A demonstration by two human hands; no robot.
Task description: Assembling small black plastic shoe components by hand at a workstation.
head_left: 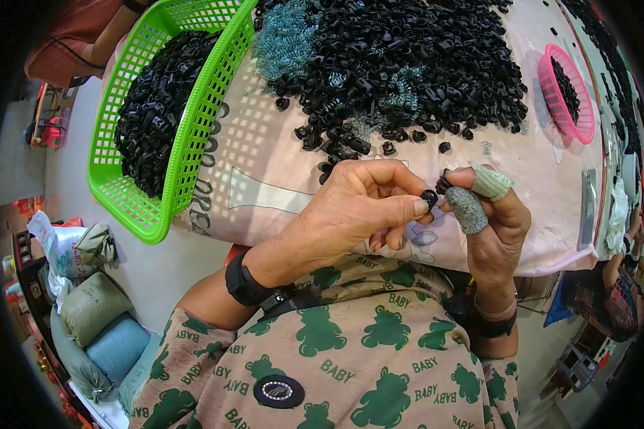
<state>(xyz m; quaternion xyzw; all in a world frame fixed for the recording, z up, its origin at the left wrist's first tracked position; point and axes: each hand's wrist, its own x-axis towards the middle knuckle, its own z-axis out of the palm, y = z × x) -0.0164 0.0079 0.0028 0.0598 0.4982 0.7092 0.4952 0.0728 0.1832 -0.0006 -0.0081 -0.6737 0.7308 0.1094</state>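
Observation:
Between thumb and fingers, my left hand (368, 204) pinches a small black ring-like plastic part (429, 198). Close beside it, my right hand (495, 218) grips another small black plastic piece (442, 183) with its thumb and forefinger, both wrapped in cloth finger covers (468, 210). The two parts are held near each other, and I see a small gap between them. Beyond my hands a big heap of black plastic parts (415, 64) spreads over the pink cloth (265, 168). A pile of bluish metal springs (286, 43) lies at the heap's left side, with more springs scattered among the parts.
On the left, a green basket (182, 154) full of black parts stands tilted at the table's edge. A pink basket (583, 107) with small black pieces sits at the far right. Stuffed sacks (96, 311) rest on the floor. Another person's arm (114, 36) shows at upper left.

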